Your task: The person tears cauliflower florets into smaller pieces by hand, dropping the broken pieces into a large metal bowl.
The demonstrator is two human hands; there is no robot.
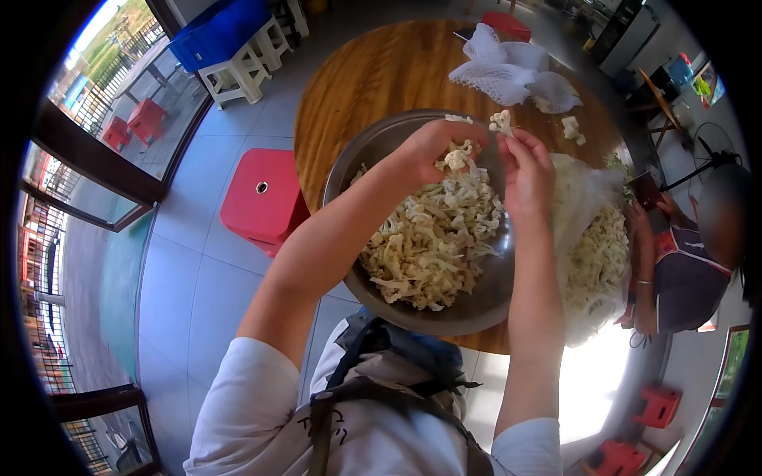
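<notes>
A wide metal basin [343,163] holds a heap of cauliflower pieces [432,238]. Over its far side, my left hand [432,148] curls around a few cauliflower florets [458,156]. My right hand [527,168] pinches a small cauliflower floret [501,122] between thumb and fingers, just right of the left hand and above the basin's rim. Beside the basin on the right lies a clear plastic bag [573,186] filled with more cauliflower pieces [599,250].
The round wooden table [349,75] carries the basin, white foam netting [508,67] and a stray cauliflower piece [572,130]. A red stool [262,194] stands at the table's left. Another person [686,266] is close to the bag on the right. White stools [234,75] support a blue bin [222,33].
</notes>
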